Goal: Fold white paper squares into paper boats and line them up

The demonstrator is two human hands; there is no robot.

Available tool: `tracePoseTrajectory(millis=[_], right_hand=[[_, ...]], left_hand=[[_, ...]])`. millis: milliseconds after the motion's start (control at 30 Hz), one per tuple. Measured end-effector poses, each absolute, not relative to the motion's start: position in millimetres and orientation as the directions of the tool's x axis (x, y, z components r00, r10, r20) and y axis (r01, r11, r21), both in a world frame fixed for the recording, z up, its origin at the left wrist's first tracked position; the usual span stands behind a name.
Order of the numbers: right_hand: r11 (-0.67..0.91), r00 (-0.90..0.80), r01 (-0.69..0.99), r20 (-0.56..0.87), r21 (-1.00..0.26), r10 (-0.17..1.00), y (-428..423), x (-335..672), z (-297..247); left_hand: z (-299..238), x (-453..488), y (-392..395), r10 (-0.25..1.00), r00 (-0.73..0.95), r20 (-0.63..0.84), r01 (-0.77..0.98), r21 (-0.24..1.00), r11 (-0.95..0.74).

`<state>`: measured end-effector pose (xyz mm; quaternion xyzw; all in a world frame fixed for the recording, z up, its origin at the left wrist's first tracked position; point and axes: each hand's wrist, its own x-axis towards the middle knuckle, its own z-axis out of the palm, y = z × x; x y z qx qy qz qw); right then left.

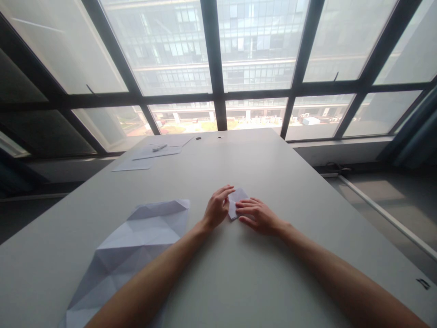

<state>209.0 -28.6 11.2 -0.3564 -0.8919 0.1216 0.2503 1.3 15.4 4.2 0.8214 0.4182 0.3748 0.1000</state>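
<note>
On white table (211,282): small folded paper (240,194), right hand (260,218) atop, fingers slightly apart; left hand (215,209) alongside, clamping indeterminable; uneven pressure could skew the paper.

The right hand (258,216) rests on a small folded paper (240,195), the left hand (217,208) at its left edge. On the white table (252,164) lies a large creased sheet (131,239), partly hidden by the left forearm (160,269); a window (164,45) stands beyond.
</note>
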Motion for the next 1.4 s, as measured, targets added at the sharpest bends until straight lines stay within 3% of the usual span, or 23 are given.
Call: tracePoseTrajectory(millis=[100,200,367,600,733,933,1100,1400], right_hand=[[0.693,-0.585,0.581,0.374,-0.428,0.720,-24.3,209.8,6.8],[0.635,-0.452,0.622,0.453,-0.458,0.769,-20.2,211.4,1.1],[0.513,-0.370,0.752,0.378,-0.413,0.848,-17.4,213.4,-4.9],[0.496,-0.382,0.756,0.328,-0.426,0.864,-17.7,213.7,-7.3],[0.514,-0.398,0.737,0.333,-0.438,0.855,-17.2,214.3,-7.5],[0.490,-0.378,0.758,0.322,-0.431,0.868,-14.9,214.3,-9.0],[0.546,-0.472,0.717,0.273,-0.434,0.838,-15.5,213.1,-7.8],[0.552,-0.474,0.704,0.283,-0.448,0.834,-16.3,213.0,-8.0]], left_hand=[[0.9,3.6,14.1,0.732,0.593,0.336,0.633,0.367,-0.682],[-2.2,4.2,13.6,0.708,0.677,0.201,0.657,0.269,-0.704],[-2.1,2.5,14.4,0.698,0.689,0.194,0.660,0.230,-0.715],[2.5,-0.1,10.8,0.749,0.589,0.305,0.716,0.233,-0.658],[-1.3,-0.9,12.6,0.739,0.636,0.223,0.720,0.174,-0.672],[-0.8,-1.0,14.7,0.738,0.667,0.101,0.716,0.187,-0.673],[0.6,-2.2,13.7,0.753,0.651,0.096,0.731,0.189,-0.656],[0.8,-2.9,13.5,0.753,0.653,0.075,0.736,0.172,-0.655]])
